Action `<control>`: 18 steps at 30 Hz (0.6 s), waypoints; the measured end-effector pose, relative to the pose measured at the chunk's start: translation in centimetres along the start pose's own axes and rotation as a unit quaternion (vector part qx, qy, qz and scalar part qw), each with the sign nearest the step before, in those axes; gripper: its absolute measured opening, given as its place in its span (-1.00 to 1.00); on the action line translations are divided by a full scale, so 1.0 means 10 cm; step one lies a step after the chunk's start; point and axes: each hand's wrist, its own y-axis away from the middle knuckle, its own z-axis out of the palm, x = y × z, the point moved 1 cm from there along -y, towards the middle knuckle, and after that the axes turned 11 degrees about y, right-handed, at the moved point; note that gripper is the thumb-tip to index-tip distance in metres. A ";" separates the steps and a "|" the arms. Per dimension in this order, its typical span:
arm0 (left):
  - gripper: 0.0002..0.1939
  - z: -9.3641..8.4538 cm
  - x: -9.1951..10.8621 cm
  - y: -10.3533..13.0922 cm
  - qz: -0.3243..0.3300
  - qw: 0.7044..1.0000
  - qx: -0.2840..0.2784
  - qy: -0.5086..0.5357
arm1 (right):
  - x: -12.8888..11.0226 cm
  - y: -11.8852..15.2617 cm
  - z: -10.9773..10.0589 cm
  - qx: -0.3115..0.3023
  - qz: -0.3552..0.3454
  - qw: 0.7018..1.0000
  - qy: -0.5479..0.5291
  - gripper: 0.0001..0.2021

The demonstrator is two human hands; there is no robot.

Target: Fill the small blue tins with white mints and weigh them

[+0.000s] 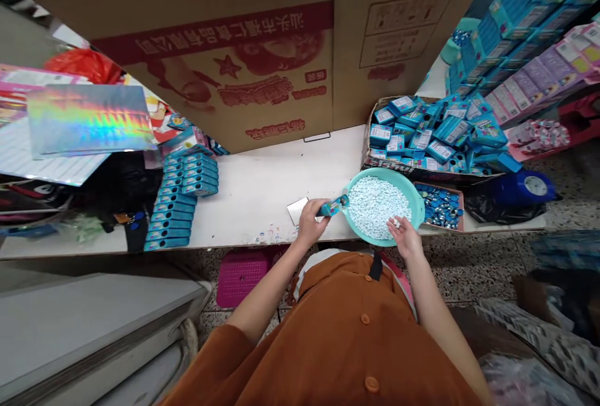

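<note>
My left hand is closed around a small blue box, held at the left rim of a turquoise bowl. Small white pellets fill much of the bowl. Over the bowl's right front part is my right hand, its fingers curled together around a few of the white pellets. A small white card-like piece lies on the table just behind my left hand. Near the table's front edge, tiny colourful bits are scattered.
Blue boxes stand in stacked rows at left. Behind the bowl, an open carton holds many blue boxes; right of it sits a tray of blue round pieces. A large cardboard box blocks the back. A pink stool is below.
</note>
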 end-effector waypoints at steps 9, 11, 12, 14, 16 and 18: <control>-0.61 0.71 0.42 -0.25 0.011 0.995 -0.088 -0.046 | -0.20 -0.57 -0.22 -0.016 0.042 0.999 0.015 -0.90; -0.61 0.77 0.45 -0.28 0.007 0.994 -0.092 -0.067 | -0.23 -0.66 -0.29 -0.013 0.051 0.998 0.021 -0.92; -0.61 0.80 0.46 -0.30 0.004 0.993 -0.091 -0.074 | -0.24 -0.69 -0.32 -0.014 0.053 0.998 0.024 -0.92; -0.60 0.84 0.46 -0.34 -0.002 0.993 -0.088 -0.083 | -0.26 -0.75 -0.38 -0.021 0.051 0.998 0.028 -0.92; -0.61 0.89 0.45 -0.36 -0.013 0.993 -0.079 -0.089 | -0.30 -0.79 -0.43 -0.023 0.052 0.998 0.028 -0.91; -0.61 0.92 0.44 -0.38 -0.021 0.993 -0.073 -0.094 | -0.33 -0.83 -0.47 -0.027 0.058 0.998 0.029 -0.91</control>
